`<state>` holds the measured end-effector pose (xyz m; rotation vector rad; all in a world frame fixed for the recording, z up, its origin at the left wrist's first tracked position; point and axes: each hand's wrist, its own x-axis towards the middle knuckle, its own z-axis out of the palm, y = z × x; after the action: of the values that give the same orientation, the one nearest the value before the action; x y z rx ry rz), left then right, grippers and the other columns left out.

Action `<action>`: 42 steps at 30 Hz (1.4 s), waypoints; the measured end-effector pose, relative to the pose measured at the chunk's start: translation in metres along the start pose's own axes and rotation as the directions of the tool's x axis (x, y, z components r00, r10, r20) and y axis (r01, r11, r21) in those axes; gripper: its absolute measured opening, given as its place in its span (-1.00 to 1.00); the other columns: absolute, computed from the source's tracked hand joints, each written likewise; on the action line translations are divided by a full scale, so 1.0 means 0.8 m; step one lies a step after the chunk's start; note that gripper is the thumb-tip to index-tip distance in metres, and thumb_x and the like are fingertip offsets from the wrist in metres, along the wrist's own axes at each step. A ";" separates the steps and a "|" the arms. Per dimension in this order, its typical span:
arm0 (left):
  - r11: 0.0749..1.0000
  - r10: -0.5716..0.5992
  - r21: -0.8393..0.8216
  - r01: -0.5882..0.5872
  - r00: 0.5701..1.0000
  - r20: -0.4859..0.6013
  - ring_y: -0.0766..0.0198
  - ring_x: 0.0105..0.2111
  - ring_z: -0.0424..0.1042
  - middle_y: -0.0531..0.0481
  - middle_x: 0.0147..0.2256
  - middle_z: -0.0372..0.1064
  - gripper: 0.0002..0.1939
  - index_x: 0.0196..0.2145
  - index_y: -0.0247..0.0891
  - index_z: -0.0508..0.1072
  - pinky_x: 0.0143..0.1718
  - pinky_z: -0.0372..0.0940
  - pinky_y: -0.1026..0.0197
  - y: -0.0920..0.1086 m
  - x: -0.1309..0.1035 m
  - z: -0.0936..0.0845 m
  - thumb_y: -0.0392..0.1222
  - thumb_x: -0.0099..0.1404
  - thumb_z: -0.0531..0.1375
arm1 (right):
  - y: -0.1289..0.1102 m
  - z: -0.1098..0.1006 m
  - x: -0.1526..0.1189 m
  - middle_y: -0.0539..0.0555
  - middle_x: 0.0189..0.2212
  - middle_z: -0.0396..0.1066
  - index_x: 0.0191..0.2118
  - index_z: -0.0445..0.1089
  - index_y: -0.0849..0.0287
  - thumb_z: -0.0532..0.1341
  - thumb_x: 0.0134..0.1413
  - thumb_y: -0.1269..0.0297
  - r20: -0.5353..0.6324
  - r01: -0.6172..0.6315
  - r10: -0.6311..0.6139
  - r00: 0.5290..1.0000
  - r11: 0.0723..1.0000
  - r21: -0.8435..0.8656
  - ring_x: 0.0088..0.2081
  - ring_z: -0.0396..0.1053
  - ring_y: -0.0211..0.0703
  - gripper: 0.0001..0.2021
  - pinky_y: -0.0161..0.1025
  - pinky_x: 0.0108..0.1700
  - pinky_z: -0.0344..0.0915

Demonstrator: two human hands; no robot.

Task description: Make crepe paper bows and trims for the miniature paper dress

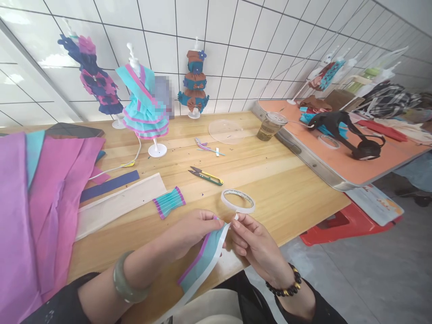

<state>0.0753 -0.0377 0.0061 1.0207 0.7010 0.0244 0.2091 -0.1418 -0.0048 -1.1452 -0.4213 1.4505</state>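
A teal fabric strip [202,260] with a purple edge hangs from my left hand [199,227], whose fingers are closed on its upper end. White tape [211,270] runs along the strip's other edge and trails down toward my lap. Thumb and fingers of my right hand [251,238] pinch the tape's white tip, close beside the left fingers. Just beyond my hands lies a tape roll [238,201]. A pleated teal and purple piece [169,202] is on the wooden table [286,189], left of the roll, and yellow-green thread snips [205,176] lie farther back.
Three small dress forms, including one in a teal dress [145,108], stand along the tiled wall. Pink and purple fabric [50,202] covers the left side. A lidded cup [271,126] stands at the back right, beside an orange-topped table [354,166]. A red stool [327,225] is below.
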 end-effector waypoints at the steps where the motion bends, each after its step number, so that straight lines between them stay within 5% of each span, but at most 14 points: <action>1: 1.000 0.006 -0.001 -0.006 1.000 0.004 0.39 -0.64 0.19 0.15 -0.68 0.21 -0.78 -0.60 -0.25 0.31 -0.54 0.09 0.30 0.002 -0.001 0.000 -0.12 0.11 0.15 | 0.000 -0.001 0.000 -0.19 -0.69 -0.05 -0.40 0.22 0.17 0.24 -0.02 0.18 0.002 0.017 -0.017 1.000 1.000 -0.012 -0.65 -0.14 -0.46 -0.79 -0.47 -0.61 -0.03; 9: 0.994 0.040 0.108 -0.029 0.995 -0.094 0.42 -0.65 0.11 0.14 -0.66 0.17 -0.77 -0.59 -0.27 0.30 -0.58 0.04 0.32 0.002 0.001 -0.005 -0.09 0.11 0.14 | 0.005 -0.008 0.002 -0.07 -0.53 0.21 -0.40 0.31 0.16 0.26 -0.06 0.20 0.017 0.150 -0.149 0.989 0.976 -0.161 -0.51 0.16 -0.36 -0.83 -0.30 -0.36 0.18; 19: 0.993 0.063 0.104 -0.052 0.992 -0.106 0.43 -0.64 0.08 0.15 -0.66 0.14 -0.74 -0.58 -0.30 0.30 -0.57 0.02 0.33 0.005 0.003 -0.006 -0.05 0.09 0.15 | 0.002 -0.004 0.002 0.02 -0.35 0.39 -0.40 0.34 0.12 0.26 -0.06 0.20 0.124 0.188 -0.173 0.977 0.974 -0.129 -0.34 0.36 -0.21 -0.86 -0.14 -0.16 0.26; 42: 0.971 0.075 0.236 -0.047 0.991 -0.113 0.44 -0.64 -0.06 0.17 -0.67 0.00 -0.70 -0.61 -0.30 0.26 -0.61 -0.11 0.34 0.003 0.008 -0.011 -0.02 0.11 0.10 | 0.008 -0.007 0.004 0.05 -0.09 0.35 -0.48 0.40 0.12 0.29 -0.08 0.34 0.147 0.207 -0.193 0.970 0.974 -0.088 0.04 0.20 -0.04 -0.95 -0.01 0.04 0.15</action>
<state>0.0763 -0.0276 0.0016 1.2744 0.7956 0.0587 0.2105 -0.1425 -0.0132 -1.0538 -0.6963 1.3465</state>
